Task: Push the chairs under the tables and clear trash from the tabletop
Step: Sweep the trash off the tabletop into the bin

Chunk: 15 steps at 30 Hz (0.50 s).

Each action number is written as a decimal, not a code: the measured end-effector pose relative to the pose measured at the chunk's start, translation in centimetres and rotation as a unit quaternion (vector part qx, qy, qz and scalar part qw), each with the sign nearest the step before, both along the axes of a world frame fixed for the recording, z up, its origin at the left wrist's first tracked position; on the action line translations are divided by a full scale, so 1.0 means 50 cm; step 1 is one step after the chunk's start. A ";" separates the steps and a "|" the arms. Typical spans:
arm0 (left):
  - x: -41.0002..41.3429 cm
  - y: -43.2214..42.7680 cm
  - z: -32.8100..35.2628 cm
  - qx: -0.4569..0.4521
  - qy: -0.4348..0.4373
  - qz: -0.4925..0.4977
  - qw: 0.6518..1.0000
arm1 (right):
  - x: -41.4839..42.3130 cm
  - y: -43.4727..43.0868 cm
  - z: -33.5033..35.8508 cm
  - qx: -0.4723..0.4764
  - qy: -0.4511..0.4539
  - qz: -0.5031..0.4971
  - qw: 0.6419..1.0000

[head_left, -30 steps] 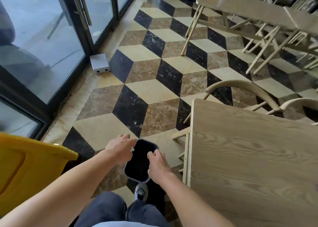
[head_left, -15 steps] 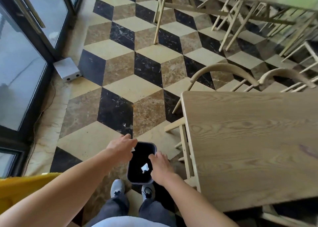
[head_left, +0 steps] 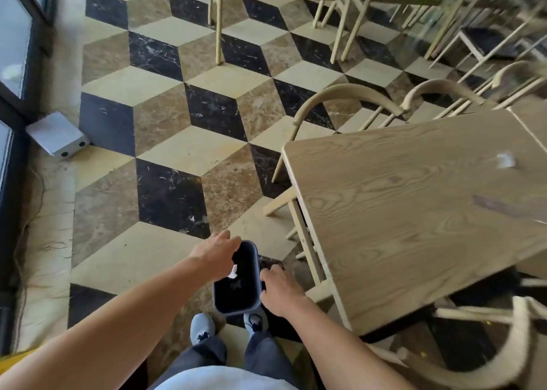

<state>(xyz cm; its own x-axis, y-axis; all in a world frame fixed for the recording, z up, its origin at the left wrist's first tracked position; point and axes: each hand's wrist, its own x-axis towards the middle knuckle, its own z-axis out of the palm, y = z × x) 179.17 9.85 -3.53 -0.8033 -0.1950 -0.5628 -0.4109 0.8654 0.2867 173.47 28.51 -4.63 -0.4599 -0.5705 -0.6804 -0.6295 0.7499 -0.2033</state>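
A small dark trash bin (head_left: 236,296) hangs low in front of me, above my shoes. My right hand (head_left: 279,290) grips its right rim. My left hand (head_left: 217,256) hovers over the left rim and pinches a white paper scrap (head_left: 233,272) just above the opening. A light wooden table (head_left: 414,212) stands to the right, with a crumpled white scrap (head_left: 506,160) lying near its far right side. Two curved-back wooden chairs (head_left: 340,93) (head_left: 444,89) sit at the table's far edge, partly under it. Another chair (head_left: 518,360) stands at the near right corner.
The floor is a black, cream and brown cube pattern. A white box (head_left: 57,136) lies by the glass doors (head_left: 14,34) on the left. More tables and chair legs (head_left: 340,13) fill the back right. A yellow object (head_left: 17,357) shows at the bottom left edge.
My view has swung right and back, so more of the table and its scrap shows. Both hands stay at the bin, which has shifted slightly toward the table.
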 end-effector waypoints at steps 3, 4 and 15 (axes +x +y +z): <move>0.001 -0.002 0.003 -0.016 -0.013 -0.033 0.999 | 0.001 0.006 0.002 0.003 -0.003 -0.013 1.000; 0.003 -0.005 0.005 -0.022 -0.014 -0.043 0.999 | 0.001 0.008 0.004 0.003 -0.003 -0.016 1.000; 0.012 -0.033 0.027 -0.054 0.007 -0.065 0.996 | 0.012 -0.006 0.072 -0.022 0.057 -0.067 0.996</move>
